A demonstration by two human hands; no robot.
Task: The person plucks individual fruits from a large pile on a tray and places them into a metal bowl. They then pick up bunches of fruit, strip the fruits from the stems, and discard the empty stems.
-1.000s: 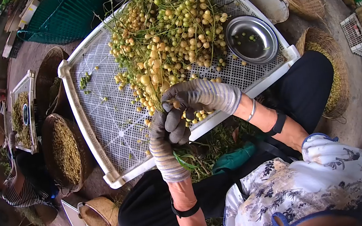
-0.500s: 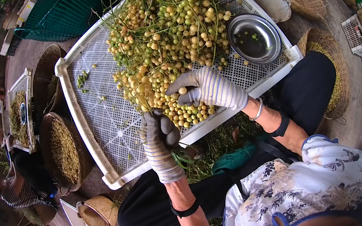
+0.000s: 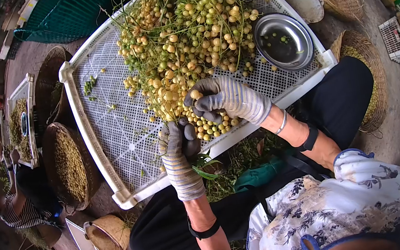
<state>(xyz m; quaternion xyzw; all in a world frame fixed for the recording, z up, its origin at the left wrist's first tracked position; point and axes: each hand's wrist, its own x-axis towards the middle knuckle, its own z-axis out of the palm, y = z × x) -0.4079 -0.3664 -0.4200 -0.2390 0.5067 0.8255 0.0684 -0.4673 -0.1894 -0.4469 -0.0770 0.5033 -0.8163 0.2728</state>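
A heap of small round yellow-green fruits on thin green stems (image 3: 206, 26) lies on a white perforated plastic tray (image 3: 111, 154). My left hand (image 3: 179, 151), in a striped glove with grey fingers, is closed around the stem end of a fruit bunch at the tray's near edge. Green leaves (image 3: 207, 167) stick out below that hand. My right hand (image 3: 229, 99), gloved alike, pinches a yellow fruit (image 3: 196, 95) between thumb and fingers, just right of the bunch. Loose picked fruits (image 3: 211, 127) lie beneath it. A steel bowl (image 3: 283, 42) holds some green bits.
Baskets of fruit stand at left (image 3: 70, 165) and right (image 3: 364, 66). A green basket (image 3: 70, 15) is at the upper left. Another person (image 3: 19, 198) sits by a similar tray at far left. Stems and leaves litter the floor below my tray.
My left hand has risen slightly, its leaves showing more. My right hand has shifted a little left and down, its thumb and fingers now around a yellow fruit.
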